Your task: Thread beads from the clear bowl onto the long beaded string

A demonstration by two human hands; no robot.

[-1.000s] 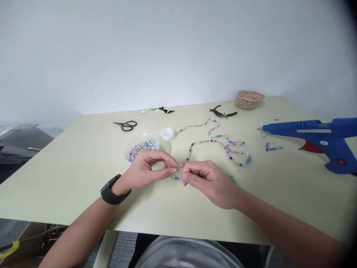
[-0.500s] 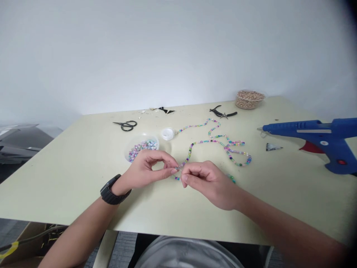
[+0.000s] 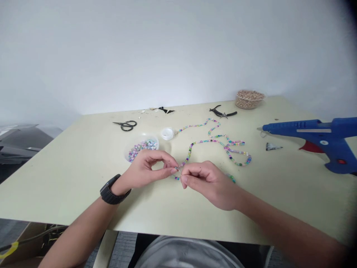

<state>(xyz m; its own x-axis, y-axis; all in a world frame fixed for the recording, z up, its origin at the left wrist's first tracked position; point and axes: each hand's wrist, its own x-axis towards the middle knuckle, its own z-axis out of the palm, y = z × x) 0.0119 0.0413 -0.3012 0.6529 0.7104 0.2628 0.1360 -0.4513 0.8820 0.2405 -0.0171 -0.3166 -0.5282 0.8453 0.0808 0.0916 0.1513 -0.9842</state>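
A long string of coloured beads (image 3: 220,143) winds across the pale green table (image 3: 69,175). Its near end lies between my two hands. My left hand (image 3: 147,169), with a black watch on the wrist, pinches that end with thumb and forefinger. My right hand (image 3: 209,182) is closed in a pinch on the same end, fingertips almost touching the left ones. A clear bowl of mixed beads (image 3: 141,147) stands just behind my left hand. A small white spool (image 3: 167,133) sits at the string's far end.
Black scissors (image 3: 126,125) and black pliers (image 3: 222,112) lie toward the back. A tub of tan beads (image 3: 249,99) stands at the back right. A blue glue gun (image 3: 315,139) rests at the right, with a small dark triangular piece (image 3: 272,147) beside it.
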